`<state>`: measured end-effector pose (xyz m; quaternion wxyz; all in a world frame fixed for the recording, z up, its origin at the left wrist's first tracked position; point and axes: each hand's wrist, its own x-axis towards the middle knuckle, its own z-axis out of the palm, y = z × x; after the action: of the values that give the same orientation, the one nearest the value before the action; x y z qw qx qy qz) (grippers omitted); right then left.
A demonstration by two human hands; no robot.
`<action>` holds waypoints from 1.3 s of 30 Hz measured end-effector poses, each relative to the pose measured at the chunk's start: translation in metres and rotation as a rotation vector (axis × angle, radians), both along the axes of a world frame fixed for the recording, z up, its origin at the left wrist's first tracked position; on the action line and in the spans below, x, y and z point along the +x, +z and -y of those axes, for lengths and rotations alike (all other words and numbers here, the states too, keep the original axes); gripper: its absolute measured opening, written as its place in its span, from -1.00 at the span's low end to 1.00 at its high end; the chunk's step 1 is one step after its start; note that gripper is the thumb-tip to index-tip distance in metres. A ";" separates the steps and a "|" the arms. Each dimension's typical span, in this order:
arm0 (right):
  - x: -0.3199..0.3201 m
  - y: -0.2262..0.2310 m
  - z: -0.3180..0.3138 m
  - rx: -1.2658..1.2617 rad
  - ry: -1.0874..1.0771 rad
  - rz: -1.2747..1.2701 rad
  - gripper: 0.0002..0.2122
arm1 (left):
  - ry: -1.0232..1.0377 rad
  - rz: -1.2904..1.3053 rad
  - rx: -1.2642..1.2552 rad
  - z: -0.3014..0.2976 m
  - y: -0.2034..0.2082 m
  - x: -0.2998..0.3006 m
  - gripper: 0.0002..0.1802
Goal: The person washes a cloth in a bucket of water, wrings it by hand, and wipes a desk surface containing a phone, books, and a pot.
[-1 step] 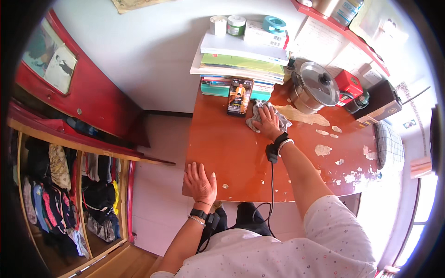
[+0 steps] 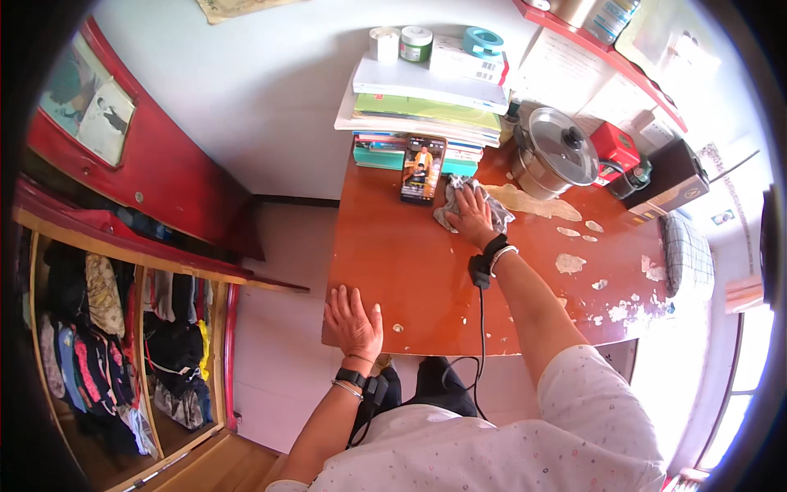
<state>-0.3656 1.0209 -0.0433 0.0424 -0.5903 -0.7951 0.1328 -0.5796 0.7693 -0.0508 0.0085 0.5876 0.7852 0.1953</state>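
My right hand [image 2: 470, 216] is stretched forward over a crumpled grey patterned cloth [image 2: 501, 219]. It holds the cloth down against the reddish-brown tabletop [image 2: 410, 279], fingers pointing away from me over the fabric. Just left of the cloth, a phone [image 2: 423, 169] with a lit screen leans upright against a stack of books [image 2: 426, 107]. My left hand [image 2: 354, 322] rests flat and empty at the table's near left corner, fingers spread. Both wrists wear dark bands, and a black cable hangs from the right one.
Behind the cloth stand a steel pot [image 2: 556, 156] with a glass lid, a red box [image 2: 615, 149] and a dark carton [image 2: 668, 182]. A checked cushion [image 2: 687, 254] sits at the right edge. Pale patches mark peeled paint. An open wardrobe [image 2: 135, 275] with clothes is at left.
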 end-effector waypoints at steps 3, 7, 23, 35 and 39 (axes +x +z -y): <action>-0.001 -0.018 0.027 0.089 0.106 0.017 -0.37 | -0.001 -0.016 0.050 0.000 -0.001 0.000 -0.45; -0.022 -0.002 0.110 0.014 0.260 0.125 -0.33 | 0.004 0.015 0.073 0.002 -0.001 -0.009 -0.49; -0.091 0.019 0.160 -0.076 0.521 -0.068 -0.28 | -0.101 0.151 0.072 -0.007 -0.001 -0.054 -0.55; -0.211 0.009 0.067 -0.111 0.109 -0.131 -0.28 | -0.140 0.272 0.031 -0.010 -0.001 -0.057 -0.34; -0.231 0.003 0.046 -0.076 0.055 -0.135 -0.30 | -0.150 0.287 0.037 -0.009 0.004 -0.056 -0.34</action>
<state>-0.5963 0.9753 -0.0402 0.0697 -0.5591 -0.8007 0.2034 -0.6354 0.7781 -0.0469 0.1243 0.6107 0.7262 0.2903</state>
